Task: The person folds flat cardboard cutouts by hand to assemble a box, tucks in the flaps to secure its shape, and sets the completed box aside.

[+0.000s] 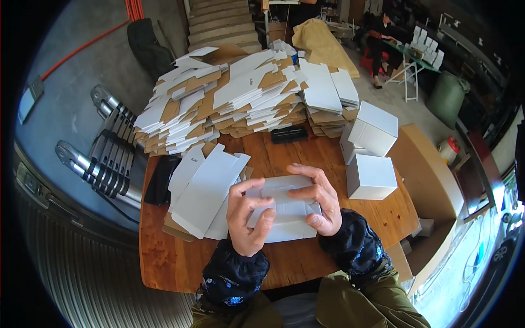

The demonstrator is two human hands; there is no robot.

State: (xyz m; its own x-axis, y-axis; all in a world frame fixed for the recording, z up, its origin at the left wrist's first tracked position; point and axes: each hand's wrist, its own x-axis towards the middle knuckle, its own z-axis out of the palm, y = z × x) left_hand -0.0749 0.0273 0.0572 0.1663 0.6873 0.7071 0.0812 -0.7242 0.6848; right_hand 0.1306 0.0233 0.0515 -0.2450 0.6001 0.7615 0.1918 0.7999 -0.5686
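A white cardboard box (284, 225) is between my two hands above the front of the wooden table, its flaps folded over the side facing me. My left hand (249, 218) grips its left side with fingers curled over the edge. On the right side my right hand (319, 199) holds it, fingers bent over the flaps and thumb at the lower corner. Flat white and brown box blanks (205, 191) lie just left of my left hand. Finished-looking white boxes (372, 176) stand to the right, one tilted on another behind.
A large pile of flat blanks (235, 87) covers the back of the wooden table (164, 262). Black objects (290, 134) lie before it and at the left edge. An open brown carton (432, 191) stands at the right. Farther back, a person (383, 41) sits by a green table.
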